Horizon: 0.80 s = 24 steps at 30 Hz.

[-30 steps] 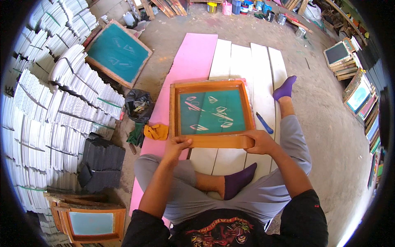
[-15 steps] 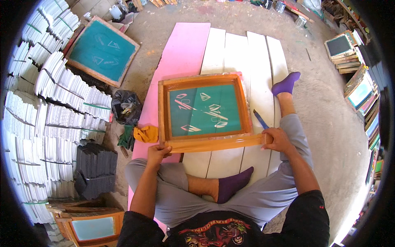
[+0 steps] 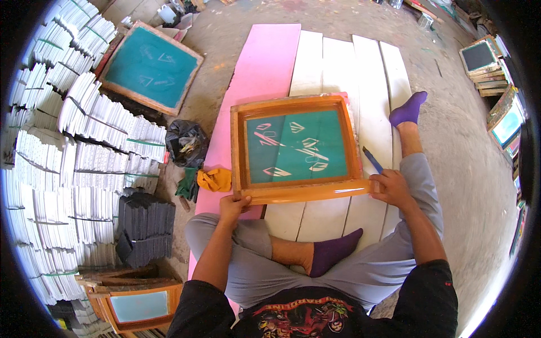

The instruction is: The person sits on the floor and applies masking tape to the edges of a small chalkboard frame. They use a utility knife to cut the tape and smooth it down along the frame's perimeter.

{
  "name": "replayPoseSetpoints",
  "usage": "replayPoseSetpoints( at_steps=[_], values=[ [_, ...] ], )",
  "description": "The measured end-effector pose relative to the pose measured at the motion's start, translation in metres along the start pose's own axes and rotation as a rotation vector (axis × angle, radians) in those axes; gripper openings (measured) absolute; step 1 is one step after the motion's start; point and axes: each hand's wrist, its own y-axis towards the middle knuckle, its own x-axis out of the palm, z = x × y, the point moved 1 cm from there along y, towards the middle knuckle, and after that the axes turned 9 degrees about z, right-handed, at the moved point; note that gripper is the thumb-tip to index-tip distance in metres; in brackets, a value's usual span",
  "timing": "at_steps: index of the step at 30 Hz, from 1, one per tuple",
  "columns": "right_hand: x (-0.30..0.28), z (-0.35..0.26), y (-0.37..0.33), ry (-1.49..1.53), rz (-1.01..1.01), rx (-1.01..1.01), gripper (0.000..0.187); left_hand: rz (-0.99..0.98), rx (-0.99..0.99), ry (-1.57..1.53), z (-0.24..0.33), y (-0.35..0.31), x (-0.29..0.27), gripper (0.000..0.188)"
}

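Observation:
A screen-printing frame point(image 3: 350, 135) with a wooden rim and a green mesh bearing pale angular shapes lies on the boards in front of me. A strip of brown packing tape point(image 3: 307, 193) stretches along its near rail. My left hand point(image 3: 233, 208) pinches the strip's left end at the near left corner. At the near right corner, my right hand point(image 3: 390, 187) is closed on the other end; its fingers partly hide what they grip. A blue utility knife point(image 3: 373, 160) points away from the right hand's fingers; I cannot tell whether it is held or lies on the board.
Pink point(image 3: 265, 62) and white boards point(image 3: 338, 62) lie under the frame. Left of them are a yellow cloth point(image 3: 214, 179), a black plastic bag point(image 3: 187, 143), another green screen point(image 3: 153, 67) and tall stacks of white sheets point(image 3: 101, 121). More frames point(image 3: 506, 121) lean at the right.
The tape strip has come up against the frame's near rail, both hands moving with it. The whole view has shifted slightly, so the scene sits farther right.

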Motion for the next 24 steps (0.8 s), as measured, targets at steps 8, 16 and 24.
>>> replayPoseSetpoints(
  at_steps=[8,16,24],
  values=[
    [-0.007,-0.007,0.012,-0.039,-0.052,0.011,0.062,0.007,-0.050,-0.088,-0.006,0.000,-0.011,0.020],
    [-0.002,-0.004,0.004,0.132,0.045,0.104,0.062,0.037,-0.031,-0.026,-0.010,0.015,-0.009,0.021],
    [-0.001,-0.015,0.011,-0.074,0.043,0.001,0.052,0.158,0.078,0.089,-0.009,0.012,-0.002,0.024]
  ],
)
